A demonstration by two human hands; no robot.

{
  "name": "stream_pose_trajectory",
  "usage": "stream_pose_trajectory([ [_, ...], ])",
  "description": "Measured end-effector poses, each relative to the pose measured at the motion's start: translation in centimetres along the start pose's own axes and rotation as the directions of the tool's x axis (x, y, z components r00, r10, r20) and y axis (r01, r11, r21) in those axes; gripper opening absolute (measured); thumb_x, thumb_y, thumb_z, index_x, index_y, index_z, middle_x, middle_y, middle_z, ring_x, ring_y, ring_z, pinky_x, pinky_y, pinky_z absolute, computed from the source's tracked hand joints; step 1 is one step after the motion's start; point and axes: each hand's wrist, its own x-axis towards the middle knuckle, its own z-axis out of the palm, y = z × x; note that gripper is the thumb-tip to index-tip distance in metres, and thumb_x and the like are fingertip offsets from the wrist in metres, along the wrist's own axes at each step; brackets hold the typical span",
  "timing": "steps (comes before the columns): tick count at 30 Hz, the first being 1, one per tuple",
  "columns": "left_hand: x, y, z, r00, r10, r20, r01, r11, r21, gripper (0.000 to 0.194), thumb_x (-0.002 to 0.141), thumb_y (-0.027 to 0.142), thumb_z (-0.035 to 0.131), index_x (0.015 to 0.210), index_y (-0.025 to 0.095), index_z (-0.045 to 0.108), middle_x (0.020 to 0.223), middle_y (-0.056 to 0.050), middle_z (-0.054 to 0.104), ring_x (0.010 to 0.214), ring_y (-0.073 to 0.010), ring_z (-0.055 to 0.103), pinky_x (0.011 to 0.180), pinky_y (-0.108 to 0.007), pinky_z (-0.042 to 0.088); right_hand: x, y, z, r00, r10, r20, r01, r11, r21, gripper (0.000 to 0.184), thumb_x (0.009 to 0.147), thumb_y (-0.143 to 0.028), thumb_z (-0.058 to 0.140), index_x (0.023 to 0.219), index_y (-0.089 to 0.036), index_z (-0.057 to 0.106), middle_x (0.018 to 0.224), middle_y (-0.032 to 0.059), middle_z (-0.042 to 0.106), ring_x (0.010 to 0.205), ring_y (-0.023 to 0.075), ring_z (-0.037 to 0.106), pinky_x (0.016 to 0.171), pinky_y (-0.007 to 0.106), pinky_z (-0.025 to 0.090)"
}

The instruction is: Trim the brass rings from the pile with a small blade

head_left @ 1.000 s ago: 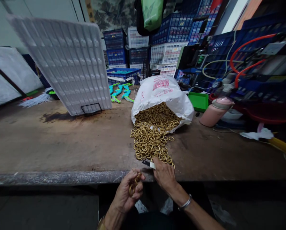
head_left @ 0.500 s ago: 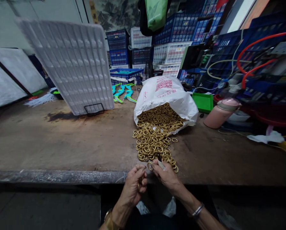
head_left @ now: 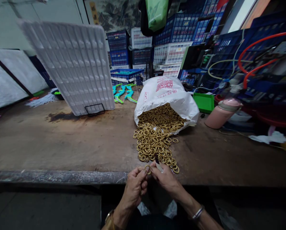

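Note:
Just past the table's front edge, my left hand is closed with its thumb and fingertips at a gold ring. My right hand pinches the same ring from the other side. Held in that right hand too is a small knife with a white handle and a dark blade pointing up and away. Other rings inside my left palm are mostly hidden by the fingers. Beyond both hands lies a heap of gold rings, spilling from the mouth of a white sack lying on its side.
The wooden table has a worn front edge. On the left leans a ribbed translucent plastic panel in a black wire stand. Turquoise toy bows lie behind. Right of the sack are a green tray and a pink bottle.
My right hand has lifted a ring from the heap's near edge and brought it to my left fingertips. The knife has swung to point away. The view has shifted slightly left.

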Motion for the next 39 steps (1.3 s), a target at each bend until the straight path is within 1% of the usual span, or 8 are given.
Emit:
stream_pose_trajectory([
  [4, 0.0, 0.3, -0.5, 1.000, 0.017, 0.005, -0.017, 0.985, 0.173, 0.038, 0.064, 0.049, 0.064, 0.067, 0.017, 0.045, 0.042, 0.011, 0.033, 0.031, -0.0004, 0.022, 0.032, -0.014, 0.015, 0.1, -0.5, -0.5, 0.973, -0.229, -0.006, 0.217, 0.931, -0.293, 0.021, 0.078, -0.032, 0.043, 0.089, -0.018, 0.054, 0.085, 0.0020, 0.058, 0.078, 0.0134, 0.052, 0.071, 0.025, 0.039],
  [8, 0.1, 0.9, -0.9, 1.000, -0.004, 0.028, -0.001, 0.980, 0.197, 0.038, 0.064, 0.050, 0.063, 0.067, 0.017, 0.044, 0.043, 0.010, 0.034, 0.032, -0.0004, 0.023, 0.032, -0.014, 0.014, 0.0, -1.0, -0.3, 0.961, -0.249, 0.123, 0.277, 0.876, -0.394, 0.022, 0.082, -0.032, 0.038, 0.078, -0.018, 0.055, 0.073, 0.0005, 0.057, 0.067, 0.0116, 0.049, 0.063, 0.023, 0.038],
  [17, -0.6, 0.8, -0.3, 0.993, -0.041, 0.113, 0.038, 0.999, 0.021, 0.035, 0.068, 0.046, 0.061, 0.077, 0.017, 0.045, 0.056, 0.008, 0.043, 0.032, 0.0012, 0.023, 0.031, -0.014, 0.011, 0.2, 0.6, 1.3, 0.998, -0.035, -0.044, 0.035, 0.999, -0.005, 0.023, 0.078, -0.038, 0.043, 0.072, -0.018, 0.051, 0.056, -0.0056, 0.044, 0.051, 0.0084, 0.040, 0.051, 0.020, 0.034],
  [22, -0.5, 0.6, -0.1, 1.000, 0.004, 0.000, -0.004, 0.996, 0.093, 0.034, 0.068, 0.047, 0.059, 0.069, 0.018, 0.043, 0.049, 0.010, 0.038, 0.031, 0.0000, 0.021, 0.032, -0.015, 0.012, 0.3, 0.1, 1.0, 0.998, -0.058, -0.039, 0.055, 0.996, -0.075, 0.024, 0.075, -0.039, 0.045, 0.068, -0.017, 0.052, 0.055, -0.0055, 0.043, 0.051, 0.0087, 0.039, 0.052, 0.021, 0.033],
  [25, -0.6, 1.2, 0.0, 0.992, 0.122, -0.025, -0.111, 0.958, 0.264, 0.031, 0.068, 0.043, 0.061, 0.062, 0.016, 0.045, 0.046, 0.009, 0.036, 0.037, -0.0021, 0.028, 0.038, -0.016, 0.023, 0.4, -0.2, 0.6, 0.994, -0.106, 0.001, 0.106, 0.985, -0.135, 0.028, 0.075, -0.041, 0.044, 0.062, -0.017, 0.050, 0.055, -0.0048, 0.042, 0.054, 0.0093, 0.039, 0.054, 0.021, 0.033],
  [29, -0.6, 1.4, 0.0, 0.945, 0.321, 0.061, -0.318, 0.859, 0.403, 0.030, 0.069, 0.039, 0.060, 0.057, 0.013, 0.050, 0.052, 0.005, 0.043, 0.049, -0.0050, 0.037, 0.049, -0.017, 0.031, 0.3, -0.4, 0.6, 0.993, -0.108, 0.045, 0.114, 0.978, -0.173, 0.029, 0.075, -0.041, 0.044, 0.064, -0.016, 0.052, 0.060, -0.0031, 0.044, 0.058, 0.0101, 0.039, 0.056, 0.022, 0.033],
  [35, -0.7, 0.8, -0.2, 0.997, -0.004, 0.071, -0.008, 0.986, 0.165, 0.032, 0.070, 0.047, 0.058, 0.066, 0.018, 0.043, 0.047, 0.010, 0.034, 0.032, -0.0009, 0.021, 0.032, -0.016, 0.013, 0.2, -0.4, 1.1, 0.998, -0.060, 0.005, 0.060, 0.986, -0.158, 0.027, 0.075, -0.040, 0.043, 0.061, -0.017, 0.046, 0.056, -0.0047, 0.039, 0.054, 0.0088, 0.036, 0.051, 0.021, 0.031],
  [39, -0.8, 0.7, -0.1, 0.991, -0.035, 0.128, 0.027, 0.998, 0.065, 0.036, 0.068, 0.049, 0.059, 0.065, 0.017, 0.042, 0.049, 0.010, 0.037, 0.030, 0.0012, 0.019, 0.031, -0.015, 0.009, 0.1, -0.4, 1.3, 0.998, -0.062, -0.017, 0.059, 0.992, -0.111, 0.028, 0.075, -0.041, 0.043, 0.060, -0.018, 0.045, 0.054, -0.0053, 0.040, 0.051, 0.0082, 0.036, 0.050, 0.021, 0.031],
])
